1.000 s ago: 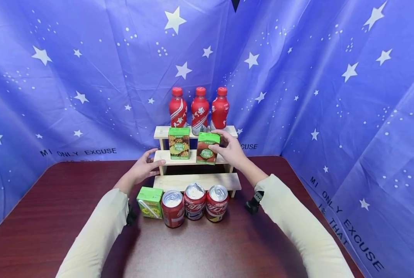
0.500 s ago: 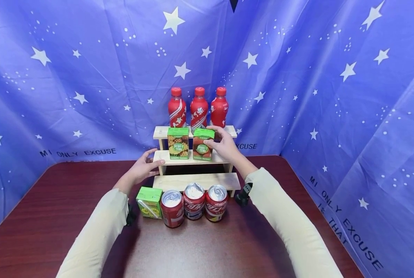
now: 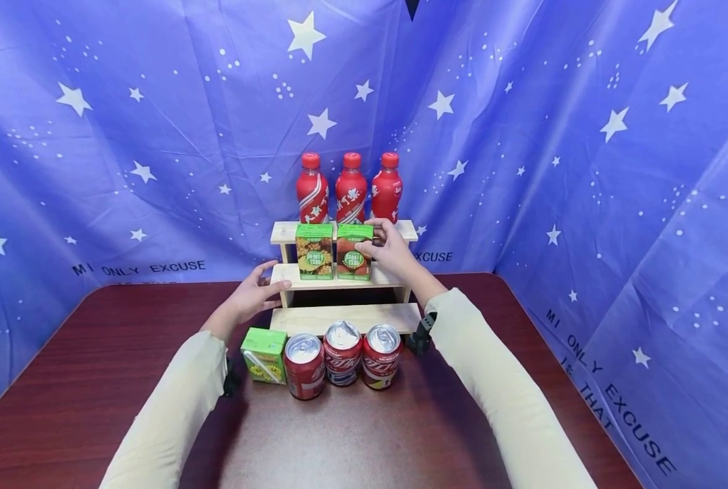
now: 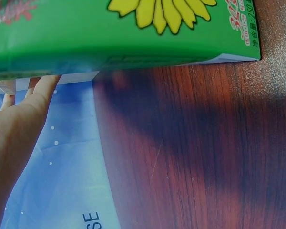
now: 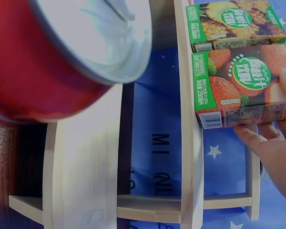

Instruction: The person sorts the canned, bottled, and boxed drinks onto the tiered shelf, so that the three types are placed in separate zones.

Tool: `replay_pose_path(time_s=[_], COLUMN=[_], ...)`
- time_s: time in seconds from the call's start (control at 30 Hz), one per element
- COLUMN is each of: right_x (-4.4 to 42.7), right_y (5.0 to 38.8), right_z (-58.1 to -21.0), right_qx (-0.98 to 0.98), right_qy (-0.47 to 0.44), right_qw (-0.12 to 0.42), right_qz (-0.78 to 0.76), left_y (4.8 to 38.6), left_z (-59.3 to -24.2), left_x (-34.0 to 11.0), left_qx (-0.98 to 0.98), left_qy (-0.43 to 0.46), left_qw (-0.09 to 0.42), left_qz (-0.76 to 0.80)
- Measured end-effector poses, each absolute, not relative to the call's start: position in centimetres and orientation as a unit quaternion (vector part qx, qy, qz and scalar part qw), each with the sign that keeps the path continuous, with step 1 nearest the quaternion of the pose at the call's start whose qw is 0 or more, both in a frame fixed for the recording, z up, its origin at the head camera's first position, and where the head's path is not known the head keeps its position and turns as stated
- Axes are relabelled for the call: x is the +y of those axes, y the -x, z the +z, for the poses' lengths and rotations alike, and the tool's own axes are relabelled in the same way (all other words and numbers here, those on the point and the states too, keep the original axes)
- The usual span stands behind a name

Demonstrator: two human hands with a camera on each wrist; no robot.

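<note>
A strawberry juice box (image 3: 354,261) stands upright on the middle step of a tiered wooden stand (image 3: 388,278). My right hand (image 3: 394,252) holds it from the right, thumb on its front and fingers along its side. Left of it, close beside, stands a pineapple juice box (image 3: 314,252); the right wrist view shows both boxes side by side. My left hand (image 3: 255,295) grips the left end of the middle step, thumb in front. In the left wrist view, part of that hand (image 4: 19,129) is hidden behind a green drink carton (image 4: 171,43).
Three red bottles (image 3: 350,193) stand on the top step. Before the bare bottom step (image 3: 315,319) are three red cans (image 3: 342,354) and the green drink carton (image 3: 264,356) on the dark wooden table (image 3: 125,380). A blue starry cloth (image 3: 174,136) surrounds the table.
My right hand has brought the strawberry juice box left and back on the middle step, from a slightly lower, tilted pose to upright beside the pineapple box. My left hand has stayed put.
</note>
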State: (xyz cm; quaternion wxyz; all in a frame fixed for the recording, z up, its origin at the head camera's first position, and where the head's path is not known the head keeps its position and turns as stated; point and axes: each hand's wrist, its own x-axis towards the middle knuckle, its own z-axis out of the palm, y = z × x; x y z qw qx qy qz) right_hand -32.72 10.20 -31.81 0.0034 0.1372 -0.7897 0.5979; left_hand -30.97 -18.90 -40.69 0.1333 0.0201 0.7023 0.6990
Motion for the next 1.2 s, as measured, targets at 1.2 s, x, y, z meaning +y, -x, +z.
replay_pose_path(time_s=[1.2], right_x=[11.8], right_y=[31.6], right_z=[-31.5], right_qx=[-0.843], right_qy=[-0.165], right_qw=[0.055], right_qz=[0.509], left_y=[30.9], left_z=[-40.5], left_x=[-18.9], left_qx=[0.701], left_qy=[-0.012], left_qw=[0.141], left_qz=[0.699])
